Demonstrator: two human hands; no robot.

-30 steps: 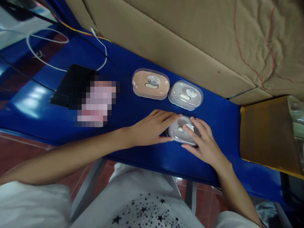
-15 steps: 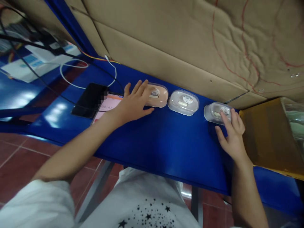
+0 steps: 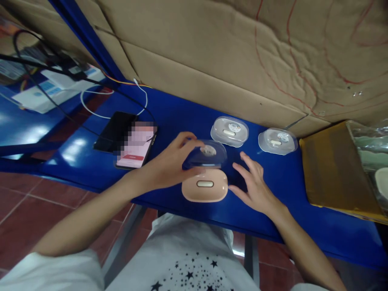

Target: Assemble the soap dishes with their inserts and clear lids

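Note:
My left hand (image 3: 182,159) grips a clear plastic lid (image 3: 214,153) with a round label, its thumb at the near edge and fingers over the far side. Just nearer to me lies a peach oval dish (image 3: 204,194) with a small pale oblong insert in its middle. My right hand (image 3: 250,182) is off to the right of the dish, fingers spread and holding nothing. Farther back sit two dishes under clear covers, a pale one (image 3: 229,131) in the middle and another pale one (image 3: 278,141) to the right.
On the blue table (image 3: 169,101) a phone with a lit screen (image 3: 138,143) lies beside a dark phone (image 3: 113,131). A white cable (image 3: 145,97) runs behind them. At right stands a cardboard box (image 3: 330,169) with wrapped items; a cardboard panel (image 3: 197,52) rises behind.
The peach dish has come toward me from the back row, and its clear lid is now lifted off in my left hand. My right hand has left the rightmost dish and moved left.

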